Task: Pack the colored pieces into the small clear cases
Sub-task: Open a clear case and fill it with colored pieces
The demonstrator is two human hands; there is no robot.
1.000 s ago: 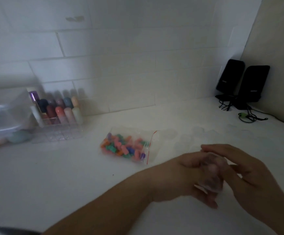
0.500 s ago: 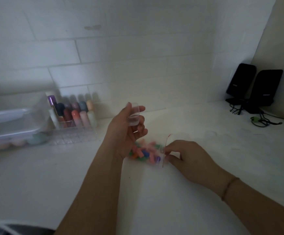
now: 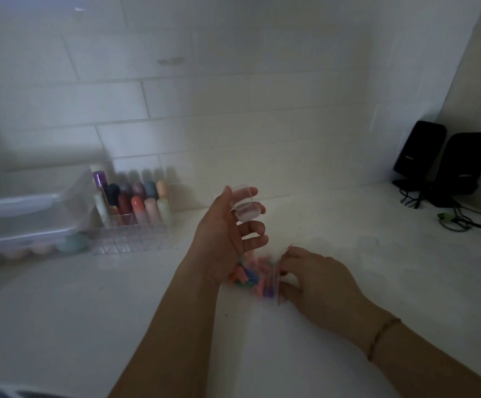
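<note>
My left hand [image 3: 228, 237] is raised above the counter and holds a small clear case [image 3: 245, 203] between thumb and fingers. Below it lies a clear zip bag [image 3: 275, 278] with a red seal strip, holding several colored pieces [image 3: 249, 275] in pink, orange, blue and green. My right hand [image 3: 316, 278] pinches the bag's open end at the red strip. More small clear cases [image 3: 368, 242] sit faintly visible on the counter to the right; the picture is dim and blurred.
A clear organizer [image 3: 131, 225] with several pastel tubes stands at the back left, next to a lidded plastic box [image 3: 30, 222]. Two black speakers [image 3: 446, 165] with cables occupy the back right corner. A tiled wall runs behind the white counter [image 3: 90, 326].
One second ago both hands held the clear case at the right. Since then my left hand lifted the case above the bag and my right hand took hold of the bag's open end.
</note>
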